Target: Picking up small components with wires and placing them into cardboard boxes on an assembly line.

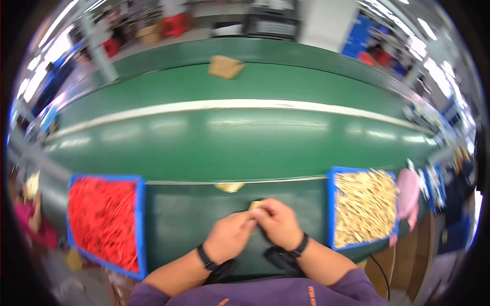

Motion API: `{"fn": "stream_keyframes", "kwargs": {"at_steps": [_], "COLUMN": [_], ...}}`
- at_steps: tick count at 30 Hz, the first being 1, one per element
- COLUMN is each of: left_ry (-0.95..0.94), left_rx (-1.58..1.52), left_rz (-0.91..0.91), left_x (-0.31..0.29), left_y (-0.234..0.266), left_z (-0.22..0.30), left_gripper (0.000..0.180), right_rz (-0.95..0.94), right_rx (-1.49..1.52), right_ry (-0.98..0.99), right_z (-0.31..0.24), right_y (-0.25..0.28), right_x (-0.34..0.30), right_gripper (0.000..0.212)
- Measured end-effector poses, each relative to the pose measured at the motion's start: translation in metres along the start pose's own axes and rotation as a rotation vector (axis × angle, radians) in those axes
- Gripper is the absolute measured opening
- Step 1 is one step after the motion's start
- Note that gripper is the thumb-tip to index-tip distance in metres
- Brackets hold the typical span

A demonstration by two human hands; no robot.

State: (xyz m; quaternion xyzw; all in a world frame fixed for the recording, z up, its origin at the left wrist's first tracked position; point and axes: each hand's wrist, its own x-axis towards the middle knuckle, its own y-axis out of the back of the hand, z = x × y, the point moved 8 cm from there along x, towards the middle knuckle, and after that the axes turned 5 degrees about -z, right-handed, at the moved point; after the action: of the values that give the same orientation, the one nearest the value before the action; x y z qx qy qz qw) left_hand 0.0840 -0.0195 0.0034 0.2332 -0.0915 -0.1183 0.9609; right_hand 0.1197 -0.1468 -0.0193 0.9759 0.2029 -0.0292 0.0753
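Hands (229, 237) (280, 223) pinch a yellowish piece (254, 205), open room reaching blue trays' rims (141, 224).

Bright ceiling lights (427, 29), fisheye-curved edges, blurred background

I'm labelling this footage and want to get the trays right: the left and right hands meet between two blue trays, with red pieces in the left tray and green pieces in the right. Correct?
Not quite: the right tray holds pale yellow pieces, not green, as the head view shows. The rest stands.
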Motion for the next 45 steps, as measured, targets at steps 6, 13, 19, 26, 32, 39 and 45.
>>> {"fn": "stream_keyframes", "kwargs": {"at_steps": [6, 13, 19, 26, 32, 39, 45], "left_ry": [0.266, 0.212, 0.29, 0.271, 0.247, 0.241, 0.265], "left_rx": [-0.178, -0.284, -0.246, -0.261, -0.272, -0.258, -0.256], "left_rz": [-0.049, -0.105, -0.099, -0.113, -0.12, -0.108, -0.109], "left_x": [-0.006, -0.002, -0.001, 0.001, -0.001, -0.001, -0.003], "left_y": [-0.003, -0.012, -0.002, -0.005, -0.005, -0.006, -0.006], "left_z": [-0.01, -0.006, 0.017, 0.017, 0.019, 0.017, 0.01], "left_gripper": [0.017, 0.021, 0.025, 0.026, 0.027, 0.026, 0.025], "right_rz": [0.028, 0.079, -0.03, -0.022, -0.019, -0.066, -0.085], "right_rx": [0.078, 0.199, 0.271, 0.23, 0.297, 0.367, 0.348], "right_ry": [0.158, 0.214, 0.096, 0.121, 0.124, 0.091, 0.066], "right_z": [-0.012, -0.012, -0.014, -0.016, -0.019, -0.013, -0.014], "right_y": [-0.003, 0.007, 0.002, 0.003, 0.001, -0.004, -0.005], "right_x": [0.0, -0.007, -0.005, -0.007, -0.009, -0.007, -0.007], "right_gripper": [0.018, 0.017, 0.016, 0.014, 0.016, 0.015, 0.015]}}
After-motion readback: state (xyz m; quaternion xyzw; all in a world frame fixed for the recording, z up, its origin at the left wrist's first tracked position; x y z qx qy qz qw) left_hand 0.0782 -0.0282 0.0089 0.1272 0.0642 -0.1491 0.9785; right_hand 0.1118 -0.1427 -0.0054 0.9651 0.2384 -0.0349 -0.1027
